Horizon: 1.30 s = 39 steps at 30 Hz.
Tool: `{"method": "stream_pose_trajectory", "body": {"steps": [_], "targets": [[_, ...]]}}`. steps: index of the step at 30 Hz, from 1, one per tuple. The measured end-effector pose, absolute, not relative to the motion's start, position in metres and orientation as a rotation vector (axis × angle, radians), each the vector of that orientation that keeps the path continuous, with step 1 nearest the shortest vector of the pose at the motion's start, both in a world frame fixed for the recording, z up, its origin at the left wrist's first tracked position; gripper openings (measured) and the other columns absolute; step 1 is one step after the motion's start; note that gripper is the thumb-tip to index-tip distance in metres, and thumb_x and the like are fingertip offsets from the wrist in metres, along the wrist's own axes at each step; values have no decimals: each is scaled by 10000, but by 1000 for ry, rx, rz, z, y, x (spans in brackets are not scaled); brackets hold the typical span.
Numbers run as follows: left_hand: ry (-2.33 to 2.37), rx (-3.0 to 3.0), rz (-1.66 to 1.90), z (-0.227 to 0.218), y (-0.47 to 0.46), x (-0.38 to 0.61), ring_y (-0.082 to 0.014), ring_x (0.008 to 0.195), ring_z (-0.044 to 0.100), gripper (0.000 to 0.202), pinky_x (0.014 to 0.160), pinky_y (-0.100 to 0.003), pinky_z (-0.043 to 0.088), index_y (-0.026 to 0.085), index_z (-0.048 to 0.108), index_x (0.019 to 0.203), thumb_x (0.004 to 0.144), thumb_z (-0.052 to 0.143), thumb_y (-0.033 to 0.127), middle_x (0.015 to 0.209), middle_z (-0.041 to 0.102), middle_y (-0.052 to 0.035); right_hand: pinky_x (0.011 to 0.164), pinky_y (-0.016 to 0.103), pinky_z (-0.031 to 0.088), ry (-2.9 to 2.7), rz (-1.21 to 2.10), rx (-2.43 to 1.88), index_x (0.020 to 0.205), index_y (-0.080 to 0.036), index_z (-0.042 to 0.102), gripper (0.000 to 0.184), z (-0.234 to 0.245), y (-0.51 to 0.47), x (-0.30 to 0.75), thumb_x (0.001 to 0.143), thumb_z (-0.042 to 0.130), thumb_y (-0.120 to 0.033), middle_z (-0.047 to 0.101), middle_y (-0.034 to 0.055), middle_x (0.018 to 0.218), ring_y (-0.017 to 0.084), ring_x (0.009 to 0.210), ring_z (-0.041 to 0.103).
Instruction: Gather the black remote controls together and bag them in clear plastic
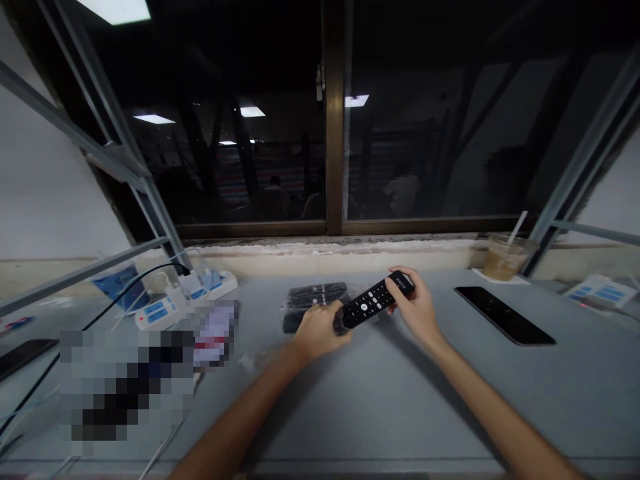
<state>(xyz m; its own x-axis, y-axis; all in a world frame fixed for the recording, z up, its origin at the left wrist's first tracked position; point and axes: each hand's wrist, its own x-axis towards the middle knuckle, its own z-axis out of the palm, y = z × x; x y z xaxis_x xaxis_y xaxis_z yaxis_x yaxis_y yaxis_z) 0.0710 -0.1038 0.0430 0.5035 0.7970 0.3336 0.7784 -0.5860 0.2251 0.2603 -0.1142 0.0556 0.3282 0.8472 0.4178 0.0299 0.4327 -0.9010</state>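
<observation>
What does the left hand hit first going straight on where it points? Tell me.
The left hand, already gripping the black remote, would probably meet the wrapped dark pack just beyond its knuckles; depth is unclear.

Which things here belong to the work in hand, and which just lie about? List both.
In hand: black remote control, gripped at its ends by left hand and right hand; plastic-wrapped dark pack just behind it.
Lying about: smartphone, iced drink cup with straw, white power strip.

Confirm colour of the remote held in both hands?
The remote is black with pale button markings, clearest in the head view.
</observation>
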Motion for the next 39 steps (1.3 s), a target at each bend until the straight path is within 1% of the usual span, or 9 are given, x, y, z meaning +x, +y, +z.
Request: {"method": "stream_pose_trajectory", "body": {"steps": [7,12,14,17,23,29,31,35,39], "targets": [[1387,2751,549,47,-110,74,-209,900,592,283,835,-308,396,198,503,918,660,594,270,940,632,-24,289,228,410,-1185,1047,-962,814,-234,406,240,49,-111,262,694,573,-358,648,-27,780,92,332,493],[1427,2783,649,47,-113,76,-200,891,581,251,808,-304,395,191,497,936,706,567,262,923,613,-26,429,251,506,-1281,1370,-914,825,-232,407,188,50,-119,256,712,545,-293,635,-7,949,112,467,601],[1428,2824,685,47,-114,77,-200,876,575,210,802,-318,388,189,498,923,732,553,261,915,604,-29,495,268,526,-1310,1508,-896,809,-224,406,179,51,-123,252,710,543,-280,639,-5,887,146,550,641],[1394,2901,714,46,-116,77,-192,843,565,161,794,-326,375,193,498,894,750,548,245,904,590,-27,502,272,517,-1357,1651,-866,838,-216,411,194,50,-128,245,716,544,-289,632,-7,749,193,621,664],[1309,3050,855,42,-116,79,-201,872,527,226,772,-330,365,176,477,1001,778,510,198,920,564,-48,504,291,513,-1357,1709,-862,1126,-215,420,386,48,-129,239,781,522,-354,675,50,773,214,628,670],[1397,2995,1049,49,-99,63,-250,961,481,494,837,-385,346,177,467,1108,707,612,427,1040,551,-79,448,252,495,-1175,1566,-900,1157,-179,468,417,51,-120,250,813,445,-413,662,34,638,170,493,631],[1479,2980,1007,51,-91,55,-246,932,504,445,819,-376,360,187,504,1066,710,620,427,992,577,-68,429,253,491,-1056,1584,-854,1128,-149,500,459,53,-116,257,830,359,-468,652,43,619,159,455,608],[1570,2891,981,51,-79,43,-196,831,562,280,739,-305,398,211,542,990,757,602,354,878,620,-23,473,245,511,-921,1727,-674,1131,-132,526,521,57,-113,268,848,254,-473,669,109,865,188,673,658],[1589,2816,1075,47,-75,41,-188,797,579,328,713,-290,412,204,543,973,750,588,441,864,630,-19,499,201,515,-988,1790,-603,1197,-189,496,443,59,-115,269,861,309,-409,598,109,1104,205,911,623]]}}
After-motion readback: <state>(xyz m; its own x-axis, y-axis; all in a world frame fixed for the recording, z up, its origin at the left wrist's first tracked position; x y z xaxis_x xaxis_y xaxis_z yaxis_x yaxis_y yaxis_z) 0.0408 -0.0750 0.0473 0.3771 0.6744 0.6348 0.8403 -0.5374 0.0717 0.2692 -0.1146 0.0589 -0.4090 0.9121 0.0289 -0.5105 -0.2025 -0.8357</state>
